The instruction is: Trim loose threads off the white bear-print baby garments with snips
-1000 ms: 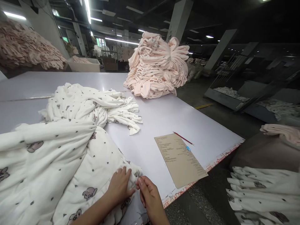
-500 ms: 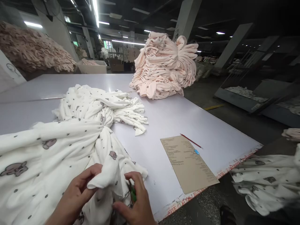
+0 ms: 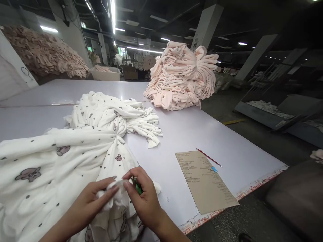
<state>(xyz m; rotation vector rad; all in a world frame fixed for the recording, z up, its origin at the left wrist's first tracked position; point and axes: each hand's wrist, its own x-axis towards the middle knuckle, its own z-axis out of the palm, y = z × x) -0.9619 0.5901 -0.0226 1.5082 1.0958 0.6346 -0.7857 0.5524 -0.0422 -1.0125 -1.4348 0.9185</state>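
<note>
At lower centre, the right hand hides most of a green object (too little shows to name it), and the left and bottom edges crop the white cloth. Lettering on the brown card, right of centre, is too small to read; a blurred brown shape is cut off at lower right.

Textile workshop, large and dimly lit.
White cloth and pink cloth lie bunched on a broad table; beyond are a pinkish heap, a filled bin, a loaded cart, pillars and strip lights.
</note>
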